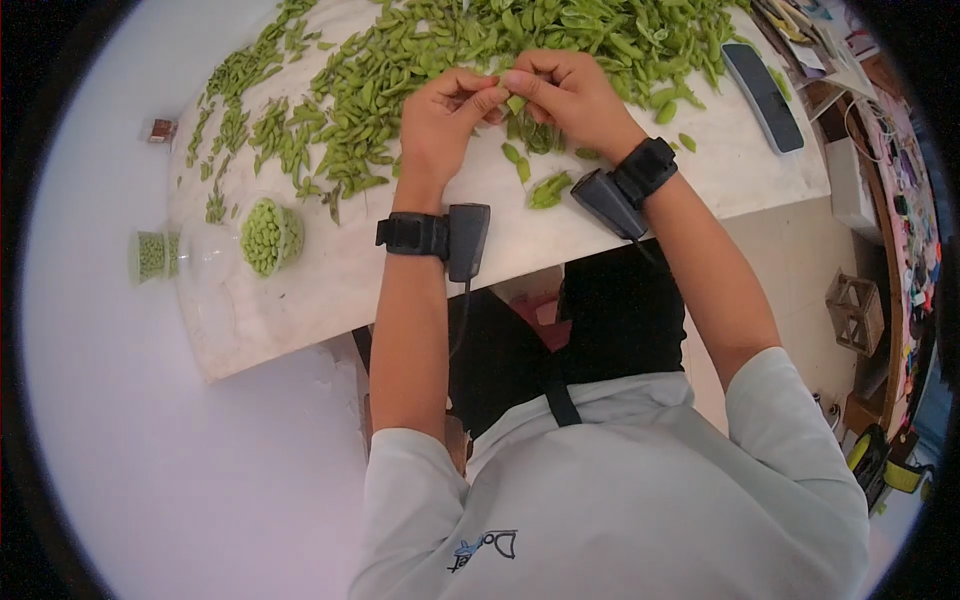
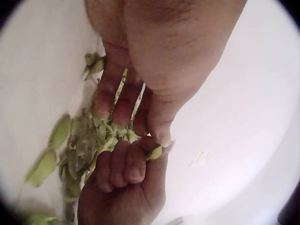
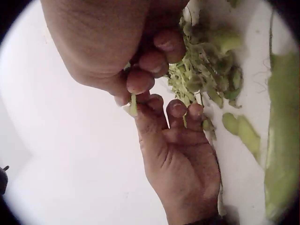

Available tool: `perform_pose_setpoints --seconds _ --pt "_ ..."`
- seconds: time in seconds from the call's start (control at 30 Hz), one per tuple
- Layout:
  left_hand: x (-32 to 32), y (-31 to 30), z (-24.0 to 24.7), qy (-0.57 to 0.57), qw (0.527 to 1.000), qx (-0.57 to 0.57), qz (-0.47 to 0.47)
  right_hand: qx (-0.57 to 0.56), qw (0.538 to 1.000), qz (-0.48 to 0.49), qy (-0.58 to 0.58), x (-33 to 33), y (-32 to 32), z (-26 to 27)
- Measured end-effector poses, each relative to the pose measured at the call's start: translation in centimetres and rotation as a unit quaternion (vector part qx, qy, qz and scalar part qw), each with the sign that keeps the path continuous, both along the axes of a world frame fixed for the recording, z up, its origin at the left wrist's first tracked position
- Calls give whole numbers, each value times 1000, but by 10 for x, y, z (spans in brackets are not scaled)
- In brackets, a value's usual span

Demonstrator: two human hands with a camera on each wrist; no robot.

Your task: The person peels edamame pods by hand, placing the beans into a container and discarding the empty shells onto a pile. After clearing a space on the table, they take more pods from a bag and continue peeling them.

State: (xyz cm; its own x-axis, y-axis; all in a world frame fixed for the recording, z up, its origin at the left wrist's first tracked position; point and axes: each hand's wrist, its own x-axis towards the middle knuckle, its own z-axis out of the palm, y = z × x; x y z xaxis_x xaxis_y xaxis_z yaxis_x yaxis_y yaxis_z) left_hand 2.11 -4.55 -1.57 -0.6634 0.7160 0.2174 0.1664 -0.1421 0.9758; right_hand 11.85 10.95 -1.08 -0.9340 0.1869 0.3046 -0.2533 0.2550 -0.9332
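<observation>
Fingertip to fingertip, the left hand and the right hand meet over the table in the head view. Both pinch a small green pod between thumb and fingers. In the right wrist view, a thin pale-green part of the pod shows between the tips. The fingers hide the rest of it. Below the hands lies a heap of opened, leafy-looking pods. A wide pile of green pods spreads behind and to the left of the hands.
A clear cup of shelled green beans stands at the left on the white table, with another bean-filled container at its left edge. A phone lies at the right. Loose pods lie near the front edge.
</observation>
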Motion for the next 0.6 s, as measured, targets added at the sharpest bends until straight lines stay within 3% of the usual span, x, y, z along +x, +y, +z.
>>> perform_pose_setpoints --seconds 0.3,0.5,0.6 --pt "-5 -4 -2 -37 997 2 -61 -29 999 38 26 2 -3 2" --pt "-10 -2 -6 -142 986 44 -82 -29 998 46 13 2 -4 3" --pt "1 2 4 -9 996 69 56 -27 999 36 10 1 -2 1"
